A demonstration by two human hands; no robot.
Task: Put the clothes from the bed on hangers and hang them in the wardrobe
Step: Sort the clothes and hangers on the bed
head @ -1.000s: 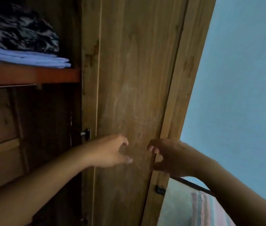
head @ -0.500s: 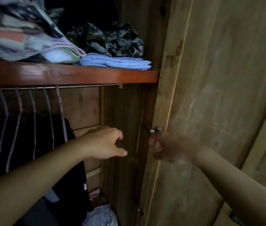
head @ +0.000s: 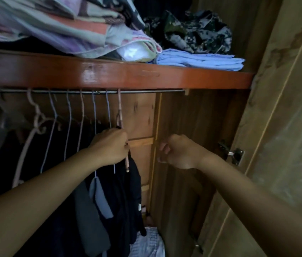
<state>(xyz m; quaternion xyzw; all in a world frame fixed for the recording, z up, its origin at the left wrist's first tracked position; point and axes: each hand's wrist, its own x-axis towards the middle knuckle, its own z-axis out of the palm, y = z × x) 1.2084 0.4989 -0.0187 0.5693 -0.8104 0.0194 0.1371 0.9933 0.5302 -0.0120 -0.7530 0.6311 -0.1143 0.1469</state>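
Far left of the wardrobe rail (head: 83, 92) is a row of thin hangers with dark clothes (head: 116, 191) under them. The left hand (head: 110, 147) is curled round the pinkish hanger (head: 120, 115) at the row's right end, apparently to take it. The right hand (head: 178, 152) hovers loosely curled, holding nothing. No bed in view, so those clothes aren't visible. Risk imo: yanking could snag the neighbouring hooks and drop a dark garment.
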